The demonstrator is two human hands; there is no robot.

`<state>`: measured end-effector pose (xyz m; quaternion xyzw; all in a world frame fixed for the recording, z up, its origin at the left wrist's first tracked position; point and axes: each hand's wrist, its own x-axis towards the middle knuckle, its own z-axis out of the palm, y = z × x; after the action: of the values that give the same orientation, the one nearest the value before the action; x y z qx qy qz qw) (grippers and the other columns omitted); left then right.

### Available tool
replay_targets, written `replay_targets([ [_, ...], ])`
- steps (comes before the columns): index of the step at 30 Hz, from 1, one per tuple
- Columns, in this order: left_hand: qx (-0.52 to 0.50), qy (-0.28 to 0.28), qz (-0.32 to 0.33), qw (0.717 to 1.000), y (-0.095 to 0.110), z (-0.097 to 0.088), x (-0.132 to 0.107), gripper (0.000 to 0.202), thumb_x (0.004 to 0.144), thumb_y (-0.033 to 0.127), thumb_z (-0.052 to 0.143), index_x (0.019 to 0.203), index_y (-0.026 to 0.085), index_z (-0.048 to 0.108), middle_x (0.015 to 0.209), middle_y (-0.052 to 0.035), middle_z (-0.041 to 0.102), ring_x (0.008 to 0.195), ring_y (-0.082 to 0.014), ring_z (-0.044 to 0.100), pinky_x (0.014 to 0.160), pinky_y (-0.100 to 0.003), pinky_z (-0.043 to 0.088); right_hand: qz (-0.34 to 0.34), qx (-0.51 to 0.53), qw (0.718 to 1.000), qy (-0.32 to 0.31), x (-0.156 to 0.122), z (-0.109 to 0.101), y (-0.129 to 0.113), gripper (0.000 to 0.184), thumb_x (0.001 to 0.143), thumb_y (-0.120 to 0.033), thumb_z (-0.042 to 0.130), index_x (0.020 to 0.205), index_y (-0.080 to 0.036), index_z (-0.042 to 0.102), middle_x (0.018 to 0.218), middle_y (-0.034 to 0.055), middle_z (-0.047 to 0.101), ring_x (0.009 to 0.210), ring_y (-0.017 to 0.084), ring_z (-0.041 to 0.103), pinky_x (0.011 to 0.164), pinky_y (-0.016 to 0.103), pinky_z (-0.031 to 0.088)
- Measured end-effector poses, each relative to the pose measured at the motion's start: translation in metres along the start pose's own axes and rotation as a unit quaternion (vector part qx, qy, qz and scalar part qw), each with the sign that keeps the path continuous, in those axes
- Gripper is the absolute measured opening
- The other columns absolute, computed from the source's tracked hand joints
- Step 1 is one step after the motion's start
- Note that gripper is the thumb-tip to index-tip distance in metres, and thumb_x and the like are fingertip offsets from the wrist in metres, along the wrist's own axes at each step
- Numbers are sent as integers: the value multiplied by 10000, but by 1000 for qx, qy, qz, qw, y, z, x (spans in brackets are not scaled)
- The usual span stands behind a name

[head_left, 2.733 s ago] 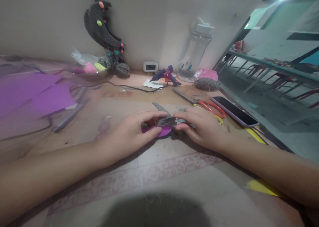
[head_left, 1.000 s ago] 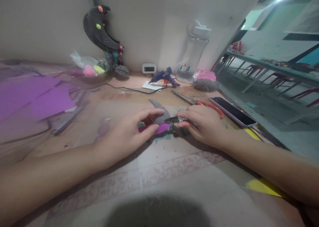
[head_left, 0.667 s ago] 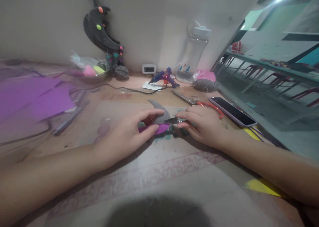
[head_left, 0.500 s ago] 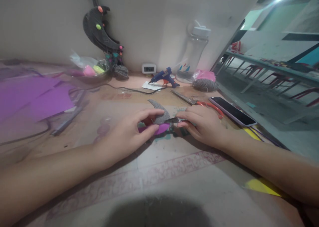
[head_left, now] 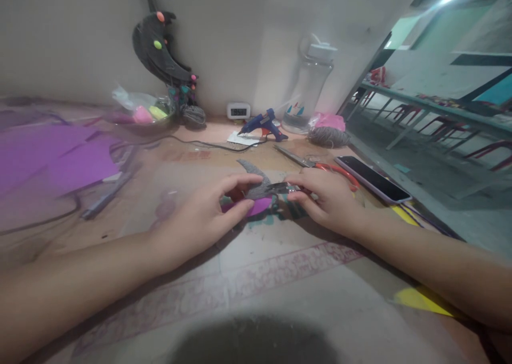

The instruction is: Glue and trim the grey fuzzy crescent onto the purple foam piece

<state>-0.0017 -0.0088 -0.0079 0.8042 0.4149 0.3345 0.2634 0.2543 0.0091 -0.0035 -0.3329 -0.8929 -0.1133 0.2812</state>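
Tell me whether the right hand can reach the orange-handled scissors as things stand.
Probably yes: the scissors lie just beyond the right hand, nothing between, though its fingers pinch the grey craft piece.

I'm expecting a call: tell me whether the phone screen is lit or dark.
Dark. The phone lies flat and face up beyond the right hand, its screen black, showing no lit display.

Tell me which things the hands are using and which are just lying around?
In use: left hand, right hand, grey shape, purple piece, dark strip.
Lying about: glue gun, scissors, phone, water bottle, clock, purple sheets.
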Motion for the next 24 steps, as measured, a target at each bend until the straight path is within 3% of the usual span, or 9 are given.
replay_targets([
  [11,6,-7,3,1000,0,0,0,345,927,336,538,1268,293,566,999,-8,670,852,-153,637,765,-276,532,-35,-23,999,4,1,0,0,335,983,-380,447,945,-138,676,727,57,645,660,160,563,604,274,380],
  [15,-9,-11,4,1000,-1,0,0,347,927,325,531,1269,279,555,998,-16,663,870,-160,635,771,-290,532,-17,-6,1000,-4,-1,2,2,310,974,-375,466,961,-146,674,756,61,664,677,162,576,621,278,393],
  [20,-34,-22,8,999,-4,2,1,375,920,288,529,1293,253,523,1015,-26,664,874,-164,637,774,-303,521,119,127,984,-17,1,3,-6,253,913,-348,547,1007,-140,658,852,68,695,745,168,624,645,268,445],
  [24,-42,-32,6,999,-7,4,2,401,905,258,547,1304,285,513,997,-2,659,878,-156,627,751,-282,503,270,278,921,-48,13,0,-18,237,834,-376,624,921,-158,656,775,16,672,658,131,593,583,232,433],
])
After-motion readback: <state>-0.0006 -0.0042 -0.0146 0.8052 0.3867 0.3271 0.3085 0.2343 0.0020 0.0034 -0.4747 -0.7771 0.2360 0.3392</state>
